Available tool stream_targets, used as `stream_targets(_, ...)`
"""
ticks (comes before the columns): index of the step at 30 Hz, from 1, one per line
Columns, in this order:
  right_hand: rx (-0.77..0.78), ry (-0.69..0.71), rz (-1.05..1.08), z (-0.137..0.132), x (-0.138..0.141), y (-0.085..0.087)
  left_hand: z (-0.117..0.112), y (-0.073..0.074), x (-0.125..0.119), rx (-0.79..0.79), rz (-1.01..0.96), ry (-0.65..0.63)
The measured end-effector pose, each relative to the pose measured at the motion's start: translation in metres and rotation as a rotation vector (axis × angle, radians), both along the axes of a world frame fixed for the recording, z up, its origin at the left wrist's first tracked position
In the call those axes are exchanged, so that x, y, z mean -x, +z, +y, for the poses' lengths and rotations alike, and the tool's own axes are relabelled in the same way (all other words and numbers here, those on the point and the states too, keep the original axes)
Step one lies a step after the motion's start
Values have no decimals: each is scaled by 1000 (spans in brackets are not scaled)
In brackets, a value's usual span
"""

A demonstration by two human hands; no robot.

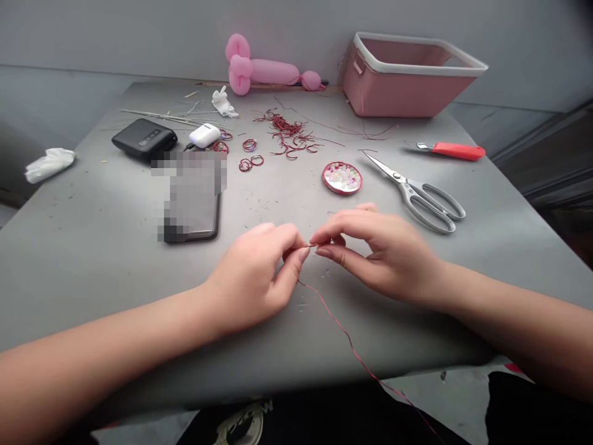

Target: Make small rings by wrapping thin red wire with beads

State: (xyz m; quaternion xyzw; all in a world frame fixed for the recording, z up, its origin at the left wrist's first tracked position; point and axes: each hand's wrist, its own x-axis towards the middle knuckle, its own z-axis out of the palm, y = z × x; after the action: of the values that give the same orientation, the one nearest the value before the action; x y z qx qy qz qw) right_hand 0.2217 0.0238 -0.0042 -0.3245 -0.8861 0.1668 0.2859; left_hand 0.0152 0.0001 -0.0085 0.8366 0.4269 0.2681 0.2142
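Two hands point(312, 259) pinch one wire point(352, 343).

On the grey worktop point(92, 235), left hand point(252, 275) and right hand point(384, 250) pinch a thin red wire point(345, 330) between fingertips, beside steel scissors point(417, 193).

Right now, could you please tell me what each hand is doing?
Left hand: closed, pinching the red wire at its end.
Right hand: closed, fingertips pinching the same wire end, opposite the left.
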Motion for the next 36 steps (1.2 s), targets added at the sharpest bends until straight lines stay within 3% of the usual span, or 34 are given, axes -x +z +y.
stream_targets(2,-321,-7,-2,0,-4,-2,1,6,0,246,-112,-19)
stream_targets(4,-545,36,-12,1,-7,-2,1,11,0,462,-196,-38)
stream_targets(7,-689,154,-54,1,-11,3,0,16,-1,669,-261,-55)
stream_targets(11,-780,207,-88,3,-13,10,0,17,-3,745,-279,-52)
stream_targets(14,-743,202,-80,3,-12,7,-2,13,-2,533,-182,-73)
stream_targets(17,-587,177,-64,0,-8,3,-5,5,-1,19,19,-80)
stream_targets(19,-404,138,-70,-3,-4,3,-5,0,0,-330,139,-93)
stream_targets(21,-147,101,-76,-6,0,8,-6,-4,0,-554,215,-118)
stream_targets(25,358,65,-92,-10,3,19,-6,-5,0,-703,245,-136)
stream_targets(26,384,52,-95,-10,2,20,-5,-5,0,-681,235,-135)
stream_targets(28,271,13,-81,-10,1,18,-6,-2,0,-542,196,-112)
stream_targets(33,-332,37,1,-6,-4,3,-6,8,-1,72,-35,-13)
stream_targets(36,-554,69,-25,-4,-8,-2,-6,12,-2,327,-147,-21)
